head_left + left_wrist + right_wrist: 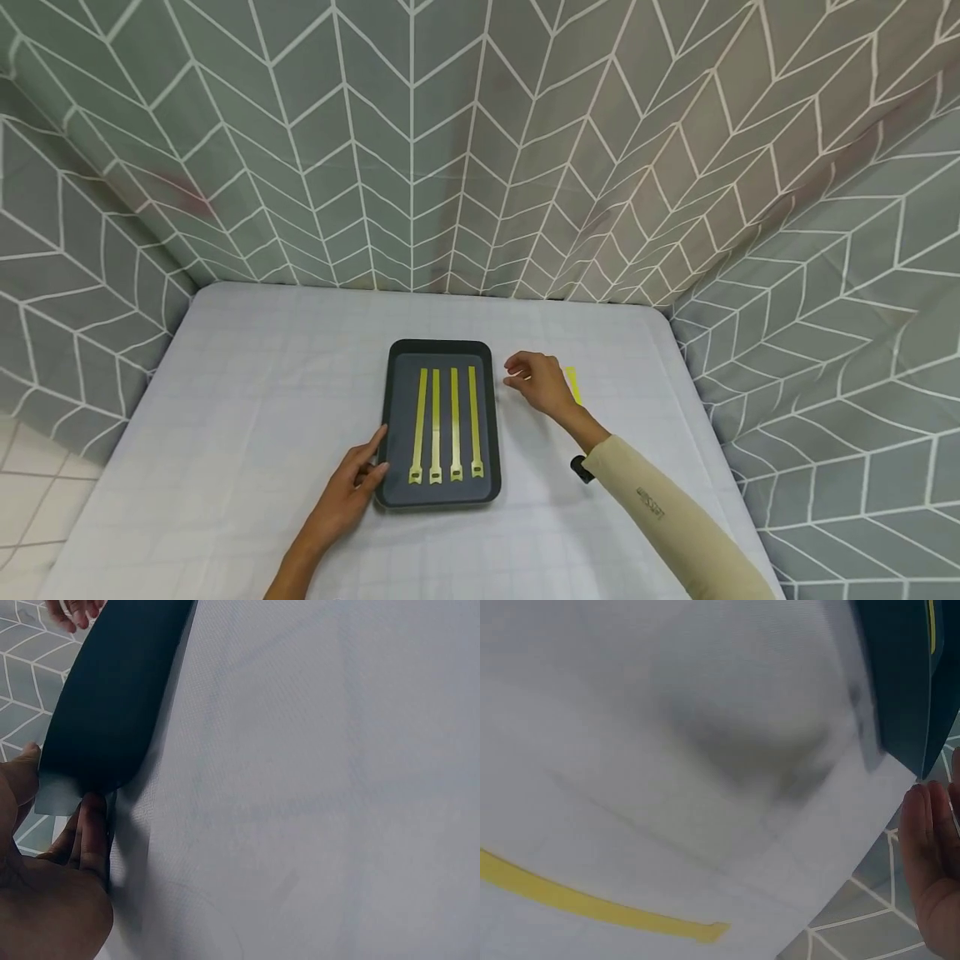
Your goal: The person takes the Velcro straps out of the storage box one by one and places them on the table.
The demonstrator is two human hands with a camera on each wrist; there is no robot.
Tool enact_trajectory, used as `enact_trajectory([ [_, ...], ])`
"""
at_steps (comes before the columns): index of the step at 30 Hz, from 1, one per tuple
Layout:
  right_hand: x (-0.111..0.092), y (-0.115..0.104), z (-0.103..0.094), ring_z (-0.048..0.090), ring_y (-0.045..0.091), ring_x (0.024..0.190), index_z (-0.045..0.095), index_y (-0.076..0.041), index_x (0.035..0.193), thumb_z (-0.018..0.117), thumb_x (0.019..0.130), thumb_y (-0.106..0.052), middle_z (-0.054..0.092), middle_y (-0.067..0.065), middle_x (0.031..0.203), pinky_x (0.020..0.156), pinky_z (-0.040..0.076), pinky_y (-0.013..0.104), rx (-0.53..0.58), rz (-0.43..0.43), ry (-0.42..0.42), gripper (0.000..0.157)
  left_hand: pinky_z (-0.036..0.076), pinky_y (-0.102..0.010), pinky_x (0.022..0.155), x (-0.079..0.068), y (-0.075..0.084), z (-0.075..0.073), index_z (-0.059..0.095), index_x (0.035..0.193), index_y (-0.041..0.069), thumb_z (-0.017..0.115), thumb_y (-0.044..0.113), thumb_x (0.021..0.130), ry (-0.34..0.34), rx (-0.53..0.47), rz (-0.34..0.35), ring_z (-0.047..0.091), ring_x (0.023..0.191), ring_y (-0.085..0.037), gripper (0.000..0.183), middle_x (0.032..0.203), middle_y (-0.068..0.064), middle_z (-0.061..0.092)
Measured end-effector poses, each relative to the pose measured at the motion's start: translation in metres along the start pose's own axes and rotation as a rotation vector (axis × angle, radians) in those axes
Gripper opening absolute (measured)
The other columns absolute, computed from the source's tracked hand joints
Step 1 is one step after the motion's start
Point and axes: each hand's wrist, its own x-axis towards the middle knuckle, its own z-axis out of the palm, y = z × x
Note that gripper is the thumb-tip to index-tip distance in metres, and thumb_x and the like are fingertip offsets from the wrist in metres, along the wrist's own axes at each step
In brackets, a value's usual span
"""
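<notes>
Surrounding the top and both sides of the frame, a grey patterned curtain (450, 150) is being seen beyond a white-covered table (262, 375). At the frame's lower centre, a dark tray (442, 498) is being held at its left rim by the left hand (348, 496), its thumb and fingers being pinched on the edge. Just right of the tray, the right hand (542, 383) is being poised with thumb and fingertips a little apart, nothing visible being gripped. Four yellow strips (454, 425) are being carried inside the tray, their long axes being pointed up the frame, notched ends lowest. One loose strip (573, 383) is being supported by the table right of the right hand, the nearer one; its long axis is being tilted slightly from upright, its lower part being hidden by the right arm (585, 429). A small black object (579, 468), hard to identify, is being partly covered by the sleeve (675, 525).
</notes>
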Motion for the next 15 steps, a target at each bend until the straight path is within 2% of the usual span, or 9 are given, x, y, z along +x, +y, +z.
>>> enact_trajectory([
  [8, 0.005, -0.018, 0.002, 0.073, 0.026, 0.091, 0.073, -0.001, 0.107, 0.077, 0.086, -0.004, 0.074, 0.012, 0.103, 0.077, 0.057, 0.040, 0.003, -0.040, -0.083, 0.021, 0.048, -0.030, 0.088, 0.000, -0.001, 0.000, 0.036, 0.157, 0.021, 0.060, 0.021, 0.102, 0.005, -0.001, 0.004, 0.055, 0.094, -0.010, 0.060, 0.138, -0.017, 0.051],
  [15, 0.009, -0.029, 0.009, 0.072, 0.027, 0.091, 0.071, 0.004, 0.110, 0.076, 0.087, -0.002, 0.073, 0.015, 0.102, 0.078, 0.057, 0.040, -0.014, -0.149, -0.149, 0.024, 0.048, -0.031, 0.089, 0.000, 0.000, 0.000, 0.036, 0.157, 0.021, 0.061, 0.022, 0.102, 0.003, 0.002, 0.001, 0.056, 0.094, -0.010, 0.061, 0.140, -0.016, 0.050],
])
